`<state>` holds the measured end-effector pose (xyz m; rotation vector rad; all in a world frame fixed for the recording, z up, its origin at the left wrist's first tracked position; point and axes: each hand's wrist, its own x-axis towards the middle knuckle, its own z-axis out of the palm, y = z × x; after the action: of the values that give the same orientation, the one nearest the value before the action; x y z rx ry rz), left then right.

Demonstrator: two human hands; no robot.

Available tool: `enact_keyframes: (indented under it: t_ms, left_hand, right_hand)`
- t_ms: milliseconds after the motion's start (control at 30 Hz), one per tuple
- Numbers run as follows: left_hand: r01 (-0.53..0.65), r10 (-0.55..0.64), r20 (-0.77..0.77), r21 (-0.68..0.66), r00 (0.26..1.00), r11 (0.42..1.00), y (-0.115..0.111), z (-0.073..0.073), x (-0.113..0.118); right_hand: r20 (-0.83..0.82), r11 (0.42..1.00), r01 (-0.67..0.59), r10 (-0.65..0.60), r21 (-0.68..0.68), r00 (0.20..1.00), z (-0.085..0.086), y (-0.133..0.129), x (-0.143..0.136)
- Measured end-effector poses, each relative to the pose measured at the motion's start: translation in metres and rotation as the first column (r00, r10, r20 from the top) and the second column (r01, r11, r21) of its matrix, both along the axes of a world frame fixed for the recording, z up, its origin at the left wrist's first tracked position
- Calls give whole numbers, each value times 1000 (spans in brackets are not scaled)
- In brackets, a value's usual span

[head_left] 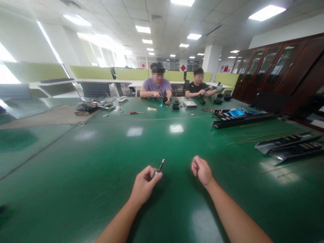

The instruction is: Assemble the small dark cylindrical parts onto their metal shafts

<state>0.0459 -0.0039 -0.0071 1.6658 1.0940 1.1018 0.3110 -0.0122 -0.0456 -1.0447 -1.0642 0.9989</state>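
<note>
My left hand is closed, with thumb and fingers pinching a small dark rod with a pale tip. The rod points up and away from me, and its lower end is hidden in the fingers; its exact kind is unclear. To the right, a short gap away, my right hand has its fingers curled in. Whether anything sits inside those fingers is hidden. Both hands are over the glossy green tabletop, and the right hand touches nothing else that I can see.
Across the table sit two people, each handling dark parts. An orange-handled screwdriver lies near the far edge. At right are a long black tray, thin rods and black metal channels. Electronic parts are piled far left.
</note>
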Motion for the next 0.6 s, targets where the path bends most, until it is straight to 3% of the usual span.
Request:
enact_keyframes:
  t_ms: [133, 300, 400, 533, 600]
  left_hand:
    - [-46, 47, 45, -32, 998, 998, 2, 2, 0]
    - [-183, 197, 174, -97, 965, 978, 4, 0, -1]
    - [-252, 276, 246, -126, 929, 960, 4, 8, -9]
    - [-307, 325, 264, -109, 908, 946, -1, 28, -47]
    - [-307, 311, 112, -46, 944, 950, -7, 36, -83]
  right_hand:
    - [4, 999, 37, -37, -25, 999, -7, 10, 3]
    - [15, 997, 73, -73, -21, 997, -10, 10, 3]
    - [35, 996, 93, -93, -10, 995, -9, 5, 4]
    - [69, 994, 108, -108, 1, 992, -7, -2, 5]
    - [81, 993, 114, -114, 3, 990, -7, -3, 5]
